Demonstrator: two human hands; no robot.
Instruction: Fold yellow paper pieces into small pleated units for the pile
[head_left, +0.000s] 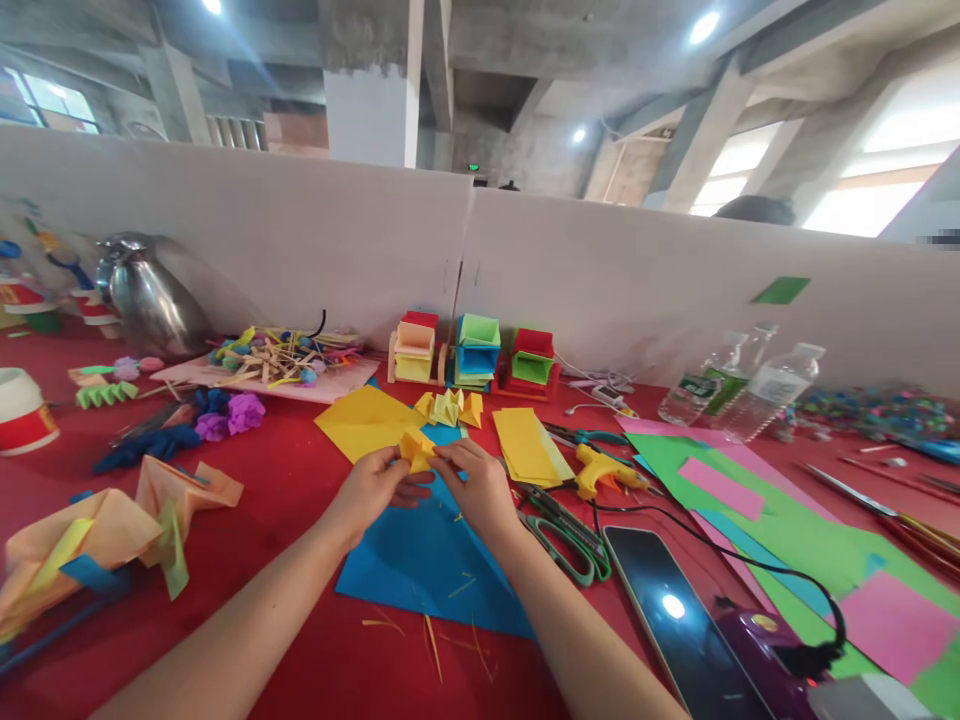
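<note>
Pinches a folded yellow paper piece (416, 450) by opposite sides with left hand (375, 490) and right hand (481, 485), apparently to steady creases too small to make out; holds it over the blue paper sheet (427, 560).

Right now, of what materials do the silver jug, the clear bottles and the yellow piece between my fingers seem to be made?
Silver jug: probably stainless steel, polished, with bright reflections. Clear bottles: likely glossy plastic, transparent, with ribs on the front one. Yellow piece: apparently matte paper, judging by its folds.
</note>
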